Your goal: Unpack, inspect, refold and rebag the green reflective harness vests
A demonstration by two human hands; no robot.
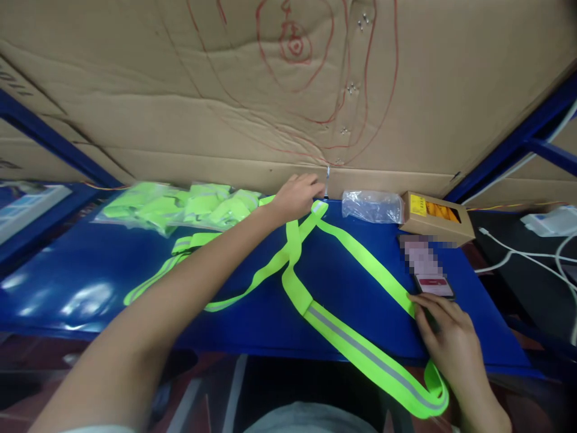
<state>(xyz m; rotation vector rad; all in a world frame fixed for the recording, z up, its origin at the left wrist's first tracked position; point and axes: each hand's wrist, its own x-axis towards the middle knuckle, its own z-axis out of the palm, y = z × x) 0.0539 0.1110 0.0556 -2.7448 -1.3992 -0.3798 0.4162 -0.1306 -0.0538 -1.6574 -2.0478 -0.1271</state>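
Observation:
A neon yellow-green reflective strap (pixel 360 346) with a grey stripe lies in crossing loops over the blue tabletop (pixel 360 288). My left hand (pixel 295 195) is at the far side, fingers curled down onto the strap where its bands meet; the fingertips are partly hidden. At the right, my right hand (pixel 451 337) pinches one band between thumb and fingers. Below it, a striped loop hangs past the table's front edge. More of the strap spreads left, partly behind my left forearm.
Clear bags of neon straps (pixel 175 204) lie at the back left. Along the back right are a clear plastic wrapper (pixel 372 206), an open-windowed carton (pixel 435 216) and a phone (pixel 428 270). White cables (pixel 518 258) run at the right. A cardboard wall (pixel 180 120) stands behind.

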